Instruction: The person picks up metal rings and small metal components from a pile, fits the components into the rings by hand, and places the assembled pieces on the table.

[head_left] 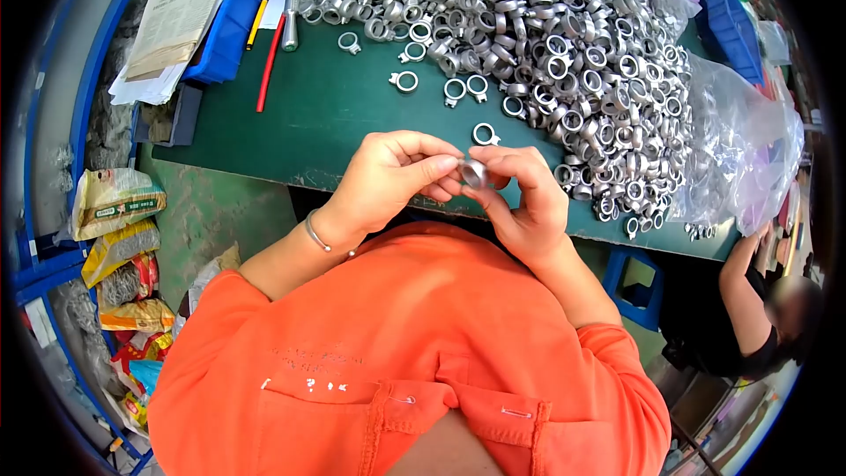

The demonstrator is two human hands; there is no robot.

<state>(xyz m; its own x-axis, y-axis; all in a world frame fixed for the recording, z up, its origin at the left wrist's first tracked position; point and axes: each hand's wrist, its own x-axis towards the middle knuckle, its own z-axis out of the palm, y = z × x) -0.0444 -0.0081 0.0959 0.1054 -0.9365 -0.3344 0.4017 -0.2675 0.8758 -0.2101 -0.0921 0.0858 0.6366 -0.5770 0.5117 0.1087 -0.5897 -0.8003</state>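
Observation:
A small silver metal ring clamp (473, 174) is held up just in front of the table's near edge, slightly blurred. My right hand (531, 198) pinches it between thumb and fingers. From the other side, the closed fingertips of my left hand (397, 167) meet the same ring; a bracelet circles that wrist. Just beyond my fingers, a single ring clamp (485, 134) lies on the green table (308, 123). Farther off, a few more loose ones lie beside a large heap of ring clamps (564, 62).
A red pen (270, 66) and a metal rod (291, 22) lie at the left, near a blue bin (233, 40) with papers. Clear plastic bags (740, 137) sit at the right. Another person's arm (743, 291) reaches the table's right end. A blue stool (633, 286) stands below.

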